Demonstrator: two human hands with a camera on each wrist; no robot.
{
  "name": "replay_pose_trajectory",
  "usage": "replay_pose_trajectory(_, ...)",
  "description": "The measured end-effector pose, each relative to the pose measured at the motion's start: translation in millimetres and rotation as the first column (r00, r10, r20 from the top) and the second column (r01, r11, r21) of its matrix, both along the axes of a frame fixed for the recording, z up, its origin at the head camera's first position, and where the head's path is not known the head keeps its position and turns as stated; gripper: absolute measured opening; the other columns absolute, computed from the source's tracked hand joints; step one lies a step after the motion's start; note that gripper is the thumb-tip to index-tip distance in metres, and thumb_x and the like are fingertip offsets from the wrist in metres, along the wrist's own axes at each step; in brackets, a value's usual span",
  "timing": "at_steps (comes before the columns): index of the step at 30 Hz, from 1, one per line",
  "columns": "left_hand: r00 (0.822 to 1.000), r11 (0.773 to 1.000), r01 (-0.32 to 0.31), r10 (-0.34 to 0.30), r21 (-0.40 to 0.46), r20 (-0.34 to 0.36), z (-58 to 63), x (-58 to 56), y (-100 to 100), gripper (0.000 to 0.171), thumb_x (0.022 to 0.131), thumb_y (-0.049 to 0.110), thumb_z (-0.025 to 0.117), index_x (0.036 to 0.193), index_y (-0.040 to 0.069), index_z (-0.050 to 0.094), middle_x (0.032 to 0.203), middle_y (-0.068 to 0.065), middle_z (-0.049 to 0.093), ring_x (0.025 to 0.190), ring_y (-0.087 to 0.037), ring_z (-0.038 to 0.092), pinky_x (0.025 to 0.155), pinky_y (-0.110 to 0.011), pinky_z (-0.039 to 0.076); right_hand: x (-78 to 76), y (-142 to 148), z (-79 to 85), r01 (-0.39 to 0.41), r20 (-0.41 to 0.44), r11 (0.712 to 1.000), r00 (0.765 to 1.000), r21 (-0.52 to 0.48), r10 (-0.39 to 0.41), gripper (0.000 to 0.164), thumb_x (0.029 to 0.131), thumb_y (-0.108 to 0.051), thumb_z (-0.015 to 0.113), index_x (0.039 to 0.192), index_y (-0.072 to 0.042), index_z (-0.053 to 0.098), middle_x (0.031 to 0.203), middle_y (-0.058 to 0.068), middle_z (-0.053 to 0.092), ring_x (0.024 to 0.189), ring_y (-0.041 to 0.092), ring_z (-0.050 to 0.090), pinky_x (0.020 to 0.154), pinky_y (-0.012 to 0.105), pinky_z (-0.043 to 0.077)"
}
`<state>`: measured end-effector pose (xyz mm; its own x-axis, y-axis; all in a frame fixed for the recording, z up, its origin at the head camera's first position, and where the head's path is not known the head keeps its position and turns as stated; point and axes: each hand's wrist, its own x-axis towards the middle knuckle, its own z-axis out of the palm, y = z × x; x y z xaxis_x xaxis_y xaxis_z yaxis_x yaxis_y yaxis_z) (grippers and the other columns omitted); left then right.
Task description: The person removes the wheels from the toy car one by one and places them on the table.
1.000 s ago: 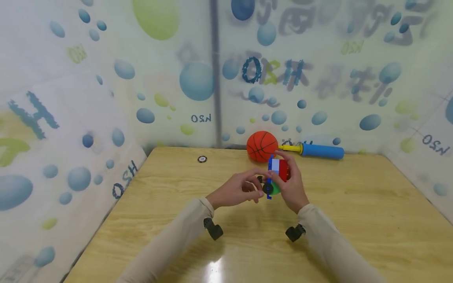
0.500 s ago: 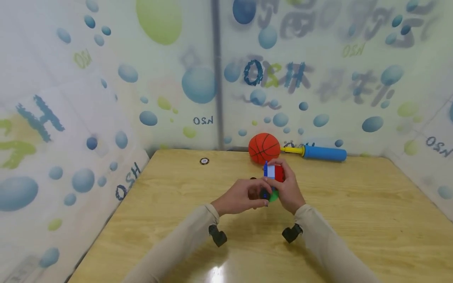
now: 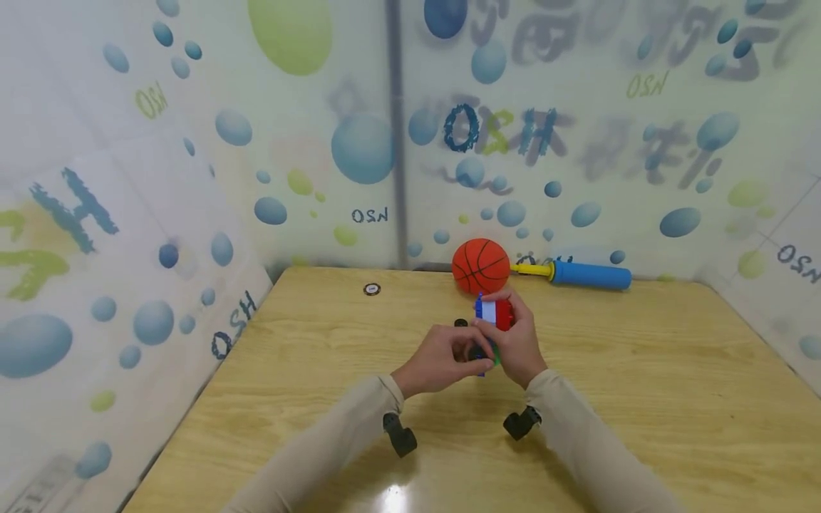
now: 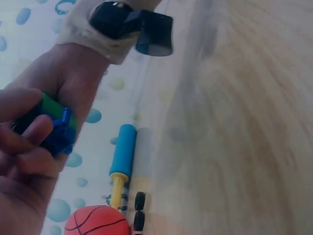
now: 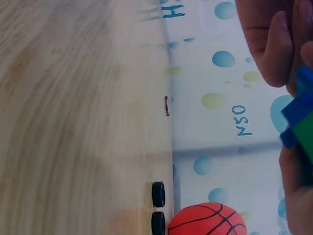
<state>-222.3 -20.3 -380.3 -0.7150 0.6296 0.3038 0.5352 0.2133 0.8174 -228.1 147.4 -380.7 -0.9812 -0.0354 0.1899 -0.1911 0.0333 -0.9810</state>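
My right hand grips a small toy vehicle of building blocks, with white and red bricks and a blue base. Its green brick and blue base show in the wrist views. My left hand pinches a black wheel at the toy's near end, its fingers covering most of it. Whether that wheel sits fully on the axle is hidden. Beyond the left hand, loose black wheels stand on the table; in the head view one wheel peeks out past the fingers.
A small orange-red basketball sits at the table's back edge. Right of it lies a blue pump with a yellow end. A round black-and-white chip lies at the back left of the wooden table. Patterned walls enclose the back and sides.
The toy has come lower and slightly left in my right hand. My left fingers, earlier beside the black wheel, have closed around it; over the last half second both hands barely moved.
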Motion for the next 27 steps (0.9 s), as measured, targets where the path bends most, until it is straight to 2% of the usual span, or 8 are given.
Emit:
replay_pose_trajectory(6, 0.995, 0.993, -0.097, 0.099, 0.062, -0.033, -3.6, 4.7, 4, 0.008, 0.087, 0.012, 0.078, 0.091, 0.011, 0.072, 0.065, -0.005, 0.056, 0.054, -0.003, 0.042, 0.05, -0.017, 0.035, 1.8, -4, 3.1, 0.082, -0.054, 0.996, 0.995, 0.019, -0.081, 0.038, 0.091, -0.003, 0.069, 0.125, -0.006, 0.052, 0.126, 0.012, 0.053, 0.11, 0.025, 0.052, 0.083, 0.023, 0.055)
replay_pose_trajectory(13, 0.989, 0.987, -0.138, 0.142, 0.085, -0.035, -6.6, 2.2, 3, 0.01, 0.087, 0.014, 0.078, 0.093, 0.011, 0.07, 0.066, -0.001, 0.05, 0.057, -0.004, 0.04, 0.053, -0.017, 0.033, 3.7, -8, 4.2, 0.176, -0.174, 0.983, 0.971, 0.049, -0.165, 0.038, 0.088, -0.003, 0.073, 0.121, -0.002, 0.055, 0.119, 0.016, 0.057, 0.102, 0.024, 0.055, 0.077, 0.022, 0.055)
replay_pose_trajectory(19, 0.984, 0.982, -0.169, 0.173, 0.082, -0.037, -9.1, -1.0, 4, 0.013, 0.087, 0.016, 0.078, 0.095, 0.01, 0.071, 0.066, 0.0, 0.05, 0.058, -0.004, 0.04, 0.055, -0.017, 0.033, 1.4, -9, 2.0, 0.237, -0.217, 0.969, 0.952, 0.066, -0.218, 0.038, 0.086, -0.001, 0.073, 0.12, -0.002, 0.055, 0.12, 0.017, 0.058, 0.101, 0.025, 0.056, 0.076, 0.02, 0.053)
replay_pose_trajectory(24, 0.98, 0.973, -0.199, 0.198, 0.12, 0.019, -10.0, 0.0, 3, 0.014, 0.086, 0.016, 0.079, 0.097, 0.009, 0.072, 0.067, -0.005, 0.06, 0.056, -0.003, 0.041, 0.054, -0.017, 0.034, 4.1, -14, 2.7, 0.289, -0.278, 0.954, 0.926, 0.078, -0.257, 0.038, 0.086, -0.001, 0.074, 0.12, -0.002, 0.056, 0.12, 0.018, 0.06, 0.102, 0.026, 0.056, 0.076, 0.018, 0.052)
replay_pose_trajectory(27, 0.973, 0.963, -0.219, 0.227, 0.156, -0.034, -5.0, -0.4, 1, 0.012, 0.086, 0.015, 0.079, 0.094, 0.008, 0.073, 0.062, -0.01, 0.06, 0.053, -0.003, 0.04, 0.052, -0.017, 0.035, 2.4, -15, 3.1, 0.328, -0.375, 0.937, 0.889, 0.123, -0.262, 0.037, 0.085, -0.001, 0.074, 0.118, 0.0, 0.058, 0.119, 0.019, 0.059, 0.103, 0.027, 0.058, 0.079, 0.019, 0.052)
